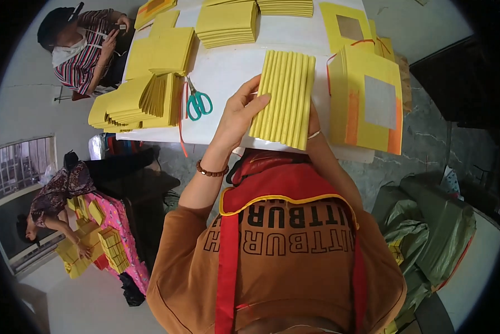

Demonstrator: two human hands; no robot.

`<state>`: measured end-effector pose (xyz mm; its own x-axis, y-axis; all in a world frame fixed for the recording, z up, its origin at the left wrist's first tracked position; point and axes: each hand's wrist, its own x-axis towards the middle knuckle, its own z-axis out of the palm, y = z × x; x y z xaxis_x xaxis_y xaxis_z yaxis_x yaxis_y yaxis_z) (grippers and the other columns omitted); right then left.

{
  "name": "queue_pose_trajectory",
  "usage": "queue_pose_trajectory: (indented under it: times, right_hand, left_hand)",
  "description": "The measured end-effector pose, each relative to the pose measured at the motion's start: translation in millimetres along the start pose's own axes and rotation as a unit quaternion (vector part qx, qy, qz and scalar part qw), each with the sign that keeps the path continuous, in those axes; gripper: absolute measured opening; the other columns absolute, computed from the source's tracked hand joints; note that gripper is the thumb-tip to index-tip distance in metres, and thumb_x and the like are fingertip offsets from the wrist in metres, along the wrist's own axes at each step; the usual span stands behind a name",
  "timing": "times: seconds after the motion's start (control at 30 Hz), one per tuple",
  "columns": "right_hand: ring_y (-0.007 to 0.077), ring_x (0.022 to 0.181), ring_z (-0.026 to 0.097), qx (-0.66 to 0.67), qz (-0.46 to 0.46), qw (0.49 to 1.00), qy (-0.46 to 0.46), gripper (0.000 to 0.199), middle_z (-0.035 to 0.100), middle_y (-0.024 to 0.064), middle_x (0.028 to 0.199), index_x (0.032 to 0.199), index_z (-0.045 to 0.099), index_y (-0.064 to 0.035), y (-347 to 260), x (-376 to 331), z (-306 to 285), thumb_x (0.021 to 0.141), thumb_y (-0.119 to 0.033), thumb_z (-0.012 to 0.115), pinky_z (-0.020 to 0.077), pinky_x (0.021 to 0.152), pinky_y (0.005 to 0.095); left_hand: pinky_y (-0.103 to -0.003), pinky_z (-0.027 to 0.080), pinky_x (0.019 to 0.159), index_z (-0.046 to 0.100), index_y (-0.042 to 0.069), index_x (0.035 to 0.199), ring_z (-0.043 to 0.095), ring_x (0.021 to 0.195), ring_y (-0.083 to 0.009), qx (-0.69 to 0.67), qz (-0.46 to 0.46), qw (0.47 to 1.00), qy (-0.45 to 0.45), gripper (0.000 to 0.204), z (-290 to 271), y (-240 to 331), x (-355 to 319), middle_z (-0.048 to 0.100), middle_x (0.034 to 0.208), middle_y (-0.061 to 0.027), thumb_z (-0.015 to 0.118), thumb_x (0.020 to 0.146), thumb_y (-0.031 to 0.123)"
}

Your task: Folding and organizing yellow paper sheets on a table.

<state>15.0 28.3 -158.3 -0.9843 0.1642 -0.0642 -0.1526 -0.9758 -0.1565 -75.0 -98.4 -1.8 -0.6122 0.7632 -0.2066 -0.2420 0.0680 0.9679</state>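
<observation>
A block of yellow paper with long rounded ridges, like rolls lying side by side [283,100], is tilted up over the front edge of the table. My left hand [243,110] grips its left side, thumb on the front face and fingers behind. At its right edge, my right hand [314,121] is against the block, its fingers hidden behind the paper. Left of my left hand lie green-handled scissors [198,104] and a red strip [183,131]. To the right stands a thick yellow paper stack [355,103] with a grey panel and orange bands.
White-covered table [222,69] carries several yellow paper stacks, including a folded one [138,103] at left and another [226,25] at the back. A person [85,53] sits at the far left. Another person [60,206] bends over a pink cloth [124,228]. Green bags [444,234] stand at right.
</observation>
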Motion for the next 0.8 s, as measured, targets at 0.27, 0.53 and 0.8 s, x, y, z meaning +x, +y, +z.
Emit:
queue_pose_trajectory:
  times: [0.27, 0.53, 0.8]
  right_hand:
    - [0.0213, 0.101, 0.056, -0.219, -0.017, 0.975, 0.012, 0.050, 0.053, 0.0135, 0.119, 0.128, 0.039, -0.0005, 2, -20, 58, 0.093, -0.036, 0.039, 0.0502, 0.084, 0.0334]
    - [0.0196, 0.100, 0.057, -0.185, -0.018, 0.980, 0.066, 0.051, 0.050, 0.0121, 0.121, 0.129, 0.038, -0.0018, 6, -28, 55, 0.091, -0.036, 0.044, 0.0534, 0.078, 0.0320]
    - [0.0216, 0.098, 0.058, -0.020, 0.033, 0.999, 0.034, 0.047, 0.056, 0.0123, 0.114, 0.126, 0.043, -0.0036, -4, -21, 3, 0.092, -0.037, 0.040, 0.0528, 0.080, 0.0366]
  left_hand:
    - [-0.024, 0.044, 0.074, 0.045, 0.001, 0.125, 0.052, 0.088, -0.0086, -0.042, 0.005, 0.999, -0.008, 0.042, 3, -12, -11, 0.053, 0.103, -0.0027, 0.056, 0.087, 0.014]
    - [-0.025, 0.045, 0.067, 0.046, 0.000, 0.123, 0.051, 0.078, -0.0102, 0.095, 0.108, 0.989, 0.038, 0.045, 13, -26, -11, 0.054, 0.095, -0.0048, 0.060, 0.083, 0.016]
    - [-0.025, 0.044, 0.056, 0.051, 0.002, 0.117, 0.051, 0.057, -0.0154, 0.269, 0.159, 0.946, 0.086, 0.036, 13, -17, -9, 0.060, 0.076, -0.0116, 0.049, 0.081, 0.005]
